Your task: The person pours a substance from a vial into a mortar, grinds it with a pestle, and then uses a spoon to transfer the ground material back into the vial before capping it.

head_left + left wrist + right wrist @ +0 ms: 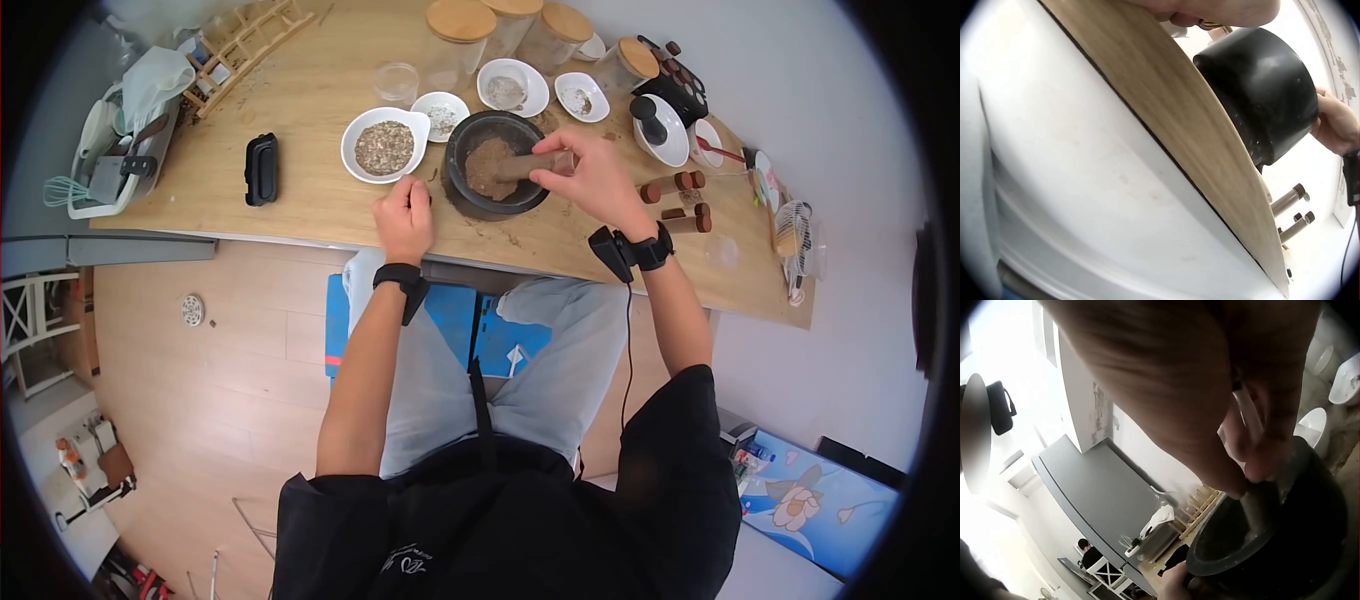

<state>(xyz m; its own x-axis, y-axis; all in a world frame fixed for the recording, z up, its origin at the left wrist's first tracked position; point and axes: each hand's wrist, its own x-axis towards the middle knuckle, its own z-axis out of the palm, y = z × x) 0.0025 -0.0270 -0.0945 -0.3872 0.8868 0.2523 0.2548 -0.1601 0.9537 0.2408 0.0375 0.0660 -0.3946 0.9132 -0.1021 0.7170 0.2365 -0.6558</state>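
Observation:
A dark stone mortar (466, 196) stands near the table's front edge, with brown powder (485, 168) in its bowl. My right hand (592, 178) pinches the upper end of a pestle (522, 167) between thumb and fingers. The pestle leans over the right rim, its lower end in the powder. In the right wrist view, the fingers close round the pestle (1260, 511) above the mortar. Left of the mortar, my left hand (404, 222) rests on the table edge with curled fingers and holds nothing. A white bowl of mixed brown flakes (385, 148) sits just beyond it.
Behind the mortar are small white dishes (512, 88) and jars with wooden lids (461, 20). Corked tubes (672, 187) lie at the right, past my right hand. A black case (262, 170) and a white utensil rack (120, 190) are at the left.

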